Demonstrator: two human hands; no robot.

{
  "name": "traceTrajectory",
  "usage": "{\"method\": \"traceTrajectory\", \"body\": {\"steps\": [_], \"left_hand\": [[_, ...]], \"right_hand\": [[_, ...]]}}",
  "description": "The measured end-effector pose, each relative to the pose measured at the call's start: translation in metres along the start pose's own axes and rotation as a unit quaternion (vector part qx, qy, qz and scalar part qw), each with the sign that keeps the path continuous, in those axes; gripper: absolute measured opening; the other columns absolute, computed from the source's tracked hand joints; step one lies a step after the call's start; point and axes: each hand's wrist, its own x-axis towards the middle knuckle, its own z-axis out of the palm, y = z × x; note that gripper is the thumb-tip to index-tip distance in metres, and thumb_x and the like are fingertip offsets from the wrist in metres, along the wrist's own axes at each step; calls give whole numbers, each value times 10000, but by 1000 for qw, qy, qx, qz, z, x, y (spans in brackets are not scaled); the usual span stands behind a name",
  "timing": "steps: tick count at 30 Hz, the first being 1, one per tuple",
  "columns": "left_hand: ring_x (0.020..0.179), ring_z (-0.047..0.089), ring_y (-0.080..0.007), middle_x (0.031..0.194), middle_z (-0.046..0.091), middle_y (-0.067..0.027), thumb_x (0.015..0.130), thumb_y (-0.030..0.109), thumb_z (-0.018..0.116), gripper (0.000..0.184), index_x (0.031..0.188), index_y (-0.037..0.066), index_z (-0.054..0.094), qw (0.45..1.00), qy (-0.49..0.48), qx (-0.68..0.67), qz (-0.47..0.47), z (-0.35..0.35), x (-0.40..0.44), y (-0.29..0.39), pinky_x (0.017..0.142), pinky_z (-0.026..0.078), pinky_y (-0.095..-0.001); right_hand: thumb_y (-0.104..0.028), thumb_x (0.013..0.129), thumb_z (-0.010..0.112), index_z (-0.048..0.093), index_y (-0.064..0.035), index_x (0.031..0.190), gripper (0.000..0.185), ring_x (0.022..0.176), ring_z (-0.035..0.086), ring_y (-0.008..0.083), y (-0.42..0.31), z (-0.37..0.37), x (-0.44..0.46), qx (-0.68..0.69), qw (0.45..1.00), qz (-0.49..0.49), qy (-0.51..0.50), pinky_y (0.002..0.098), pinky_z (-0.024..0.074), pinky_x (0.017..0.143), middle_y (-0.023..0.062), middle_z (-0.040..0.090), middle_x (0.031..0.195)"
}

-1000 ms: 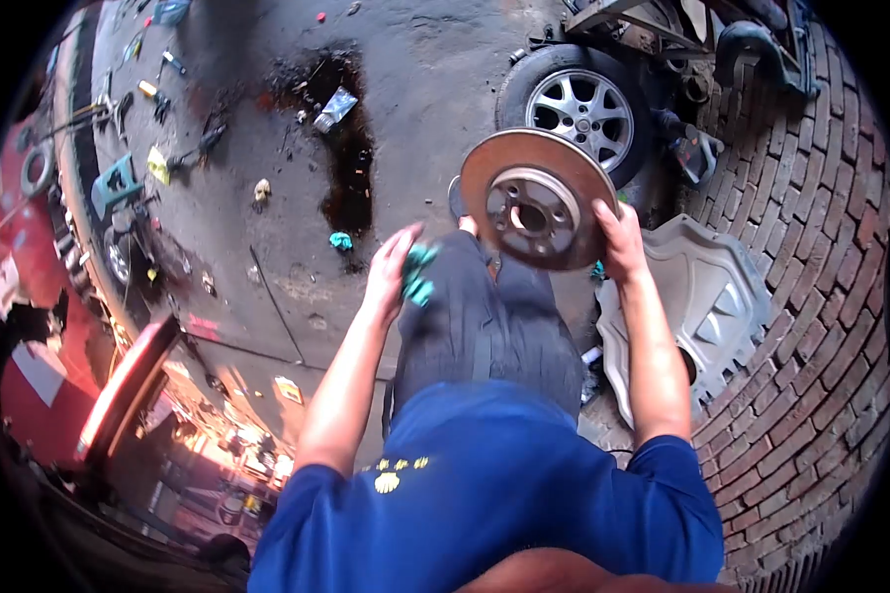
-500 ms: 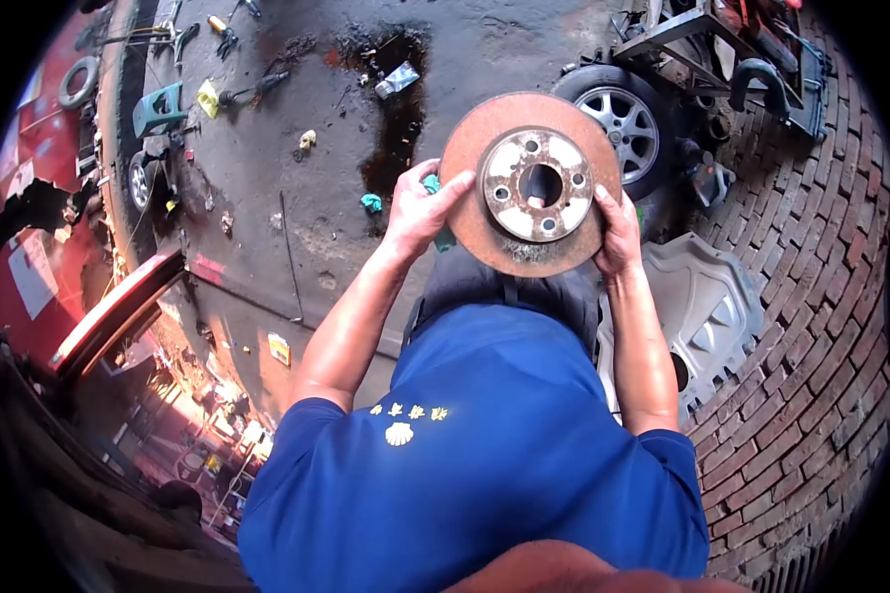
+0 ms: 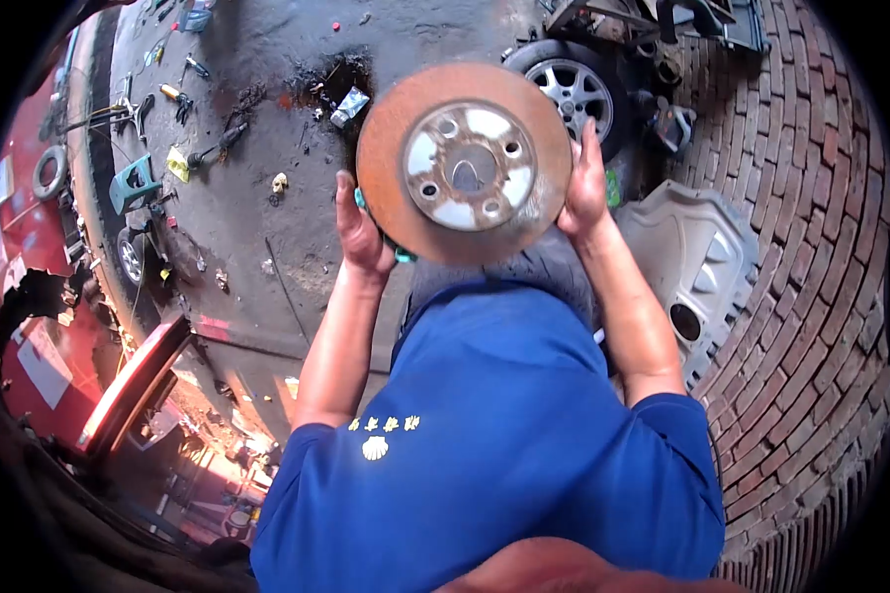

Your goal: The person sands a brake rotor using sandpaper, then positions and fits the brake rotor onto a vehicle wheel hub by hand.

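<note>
A rusty brake disc (image 3: 386, 148) is held up in front of my body, its bolt holes and bright worn hub face turned toward me. My left hand (image 3: 363, 235) grips its left edge, thumb pointing up along the rim and the other fingers hidden behind. On the opposite edge my right hand (image 3: 585, 190) presses with palm and raised thumb, its fingers mostly out of sight too. Bits of teal material (image 3: 403, 255) show between my left hand and the disc; what it is I cannot tell.
An alloy wheel with tyre (image 3: 574, 94) is beyond the disc. A grey metal cover (image 3: 697, 252) lies on the right by brick paving (image 3: 781, 257). To the left are a teal stool (image 3: 133, 185), a drive shaft (image 3: 218, 145) and a red car panel (image 3: 133, 385). A dark oily stain marks the floor.
The brake disc has moved left in view and looks larger, and its bolt holes have turned. My thumbs have shifted from its face to its edge. The surroundings have slid left and up.
</note>
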Motion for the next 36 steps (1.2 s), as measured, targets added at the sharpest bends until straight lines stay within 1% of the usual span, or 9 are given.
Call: {"method": "traceTrajectory", "body": {"steps": [2, 4, 8, 9, 13, 16, 26, 32, 36], "left_hand": [[1442, 559, -310, 1608, 550, -150, 1107, 602, 510, 768, 1619, 32, 456, 998, -42, -28, -30, -3, 2, -5, 1223, 449, -470], [1430, 570, -298, 1579, 578, -133, 1100, 521, 588, 701, 1600, 41, 483, 995, 51, 84, 29, 20, 1, -10, 1224, 448, -462], [1434, 567, -284, 1573, 585, -122, 1126, 503, 538, 662, 1598, 41, 483, 992, 52, 107, 40, 29, 5, -9, 1226, 447, -453], [1441, 560, -305, 1584, 574, -144, 1142, 530, 463, 672, 1595, 34, 485, 996, 28, 71, 38, 32, 9, -8, 1235, 436, -468], [1406, 601, -326, 1553, 608, -168, 1134, 605, 380, 738, 1556, 21, 541, 1000, 6, -23, -12, 32, 15, -3, 1224, 450, -481], [1404, 601, -318, 1550, 615, -163, 1148, 568, 380, 693, 1555, 33, 548, 999, 17, 42, 28, 40, 14, -4, 1224, 450, -475], [1367, 635, -316, 1526, 636, -157, 1119, 626, 432, 741, 1558, 40, 548, 993, -49, -87, -68, 47, 3, 6, 1208, 476, -485], [1359, 638, -293, 1517, 642, -142, 1118, 623, 455, 733, 1564, 48, 542, 998, -28, -31, -56, 46, 2, 2, 1198, 482, -472], [1384, 613, -237, 1522, 644, -84, 1117, 571, 493, 669, 1559, 71, 553, 991, 34, 128, 35, 48, -9, 5, 1212, 457, -428]], "right_hand": [[-700, 1133, 219, 466, 41, 1586, 904, 1380, 632, 315, -6, 2, 3, -25, 1000, -9, 3, 473, 519, 1182, 216, 620, 1513], [-709, 1129, 231, 472, 40, 1582, 908, 1365, 642, 301, -9, 7, 3, -39, 999, -24, 13, 457, 526, 1170, 205, 626, 1507], [-731, 1116, 255, 479, 36, 1578, 923, 1366, 640, 291, -14, 6, -3, -34, 999, -13, 0, 444, 519, 1172, 196, 630, 1506], [-738, 1113, 262, 480, 31, 1579, 925, 1365, 640, 290, -15, 11, -5, -41, 999, -26, 11, 442, 516, 1175, 194, 630, 1505], [-735, 1115, 264, 472, 14, 1591, 911, 1378, 631, 302, -11, 7, -6, -17, 999, -33, 17, 450, 501, 1190, 194, 622, 1517], [-704, 1123, 317, 492, 13, 1579, 868, 1396, 618, 303, -9, 0, -4, 20, 999, -34, 9, 456, 489, 1201, 190, 619, 1526], [-667, 1134, 339, 488, 15, 1580, 829, 1396, 616, 331, 7, -16, -3, 84, 996, -2, -6, 484, 507, 1188, 202, 612, 1531], [-671, 1136, 322, 476, -4, 1592, 823, 1392, 619, 336, 18, -24, -2, 84, 996, -9, -11, 497, 524, 1172, 199, 612, 1528], [-640, 1155, 292, 467, -26, 1605, 782, 1397, 613, 321, 15, -14, -7, 45, 998, -19, -26, 490, 519, 1181, 192, 608, 1530]]}}
